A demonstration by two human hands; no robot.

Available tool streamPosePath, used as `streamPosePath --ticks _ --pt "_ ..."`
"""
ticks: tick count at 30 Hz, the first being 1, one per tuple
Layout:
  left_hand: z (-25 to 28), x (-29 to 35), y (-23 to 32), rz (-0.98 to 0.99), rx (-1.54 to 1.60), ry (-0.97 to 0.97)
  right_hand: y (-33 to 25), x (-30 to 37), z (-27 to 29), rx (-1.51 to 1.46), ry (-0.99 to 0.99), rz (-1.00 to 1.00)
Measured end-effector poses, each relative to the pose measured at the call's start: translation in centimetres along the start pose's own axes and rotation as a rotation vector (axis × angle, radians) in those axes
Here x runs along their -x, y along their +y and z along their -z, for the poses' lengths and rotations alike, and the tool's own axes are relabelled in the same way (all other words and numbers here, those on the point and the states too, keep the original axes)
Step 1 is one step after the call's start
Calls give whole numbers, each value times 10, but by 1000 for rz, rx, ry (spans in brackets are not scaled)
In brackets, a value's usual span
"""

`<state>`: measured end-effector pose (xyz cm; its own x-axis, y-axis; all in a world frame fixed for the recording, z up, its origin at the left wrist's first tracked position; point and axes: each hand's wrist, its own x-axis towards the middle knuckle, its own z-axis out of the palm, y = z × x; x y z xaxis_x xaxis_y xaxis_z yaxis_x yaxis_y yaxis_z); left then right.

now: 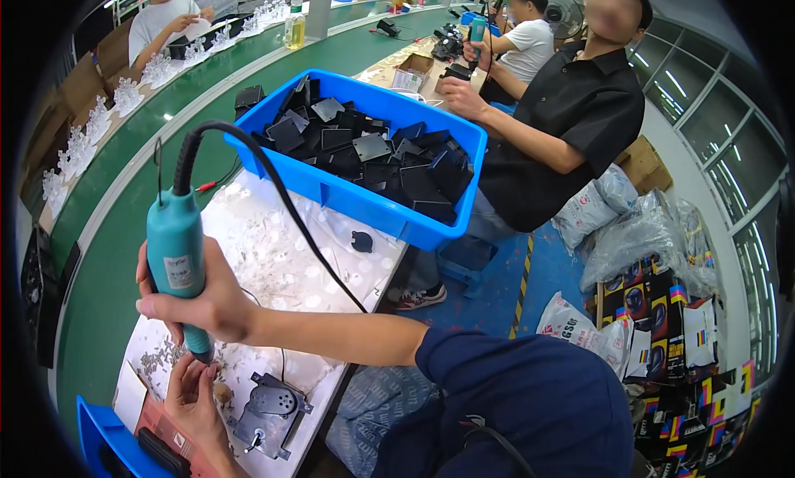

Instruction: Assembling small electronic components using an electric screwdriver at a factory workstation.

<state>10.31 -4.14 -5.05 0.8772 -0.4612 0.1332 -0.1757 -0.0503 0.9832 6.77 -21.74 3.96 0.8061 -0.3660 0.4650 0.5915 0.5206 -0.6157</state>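
Observation:
My right hand (211, 294) is wrapped round a teal electric screwdriver (176, 242), which stands nearly upright, its tip pointing down and a black cable curving off its top. Right under that tip, the thumb and fingers of my left hand (192, 399) are pinched together; whatever they may hold is too small to make out. Beside my left hand, a dark grey housing (269, 416) with a round perforated disc lies on the white table (310, 267). Small loose screws (157, 358) are scattered to the left of the screwdriver tip.
A large blue bin (331, 192) full of black plastic parts (373, 147) stands across the table's far end. A small black part (362, 242) lies before it. Another blue bin (103, 428) is at lower left. A green conveyor (103, 254) curves past; a co-worker (571, 105) stands beyond the bin.

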Motion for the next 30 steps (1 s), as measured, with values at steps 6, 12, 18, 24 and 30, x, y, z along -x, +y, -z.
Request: streamPosePath --ticks 6,12,18,24,30 --pt "0 4 8 -5 33 -19 -6 -3 3 -29 25 -12" --pt "-4 4 15 -33 -45 -16 -6 -4 5 26 39 -5" --pt "-3 4 14 -53 -80 -25 -6 -4 3 23 27 -18" --pt "-4 8 13 -99 -116 -51 -5 -2 2 40 25 -27" --pt "-3 14 20 -23 -142 -31 -3 3 -2 42 24 -63"
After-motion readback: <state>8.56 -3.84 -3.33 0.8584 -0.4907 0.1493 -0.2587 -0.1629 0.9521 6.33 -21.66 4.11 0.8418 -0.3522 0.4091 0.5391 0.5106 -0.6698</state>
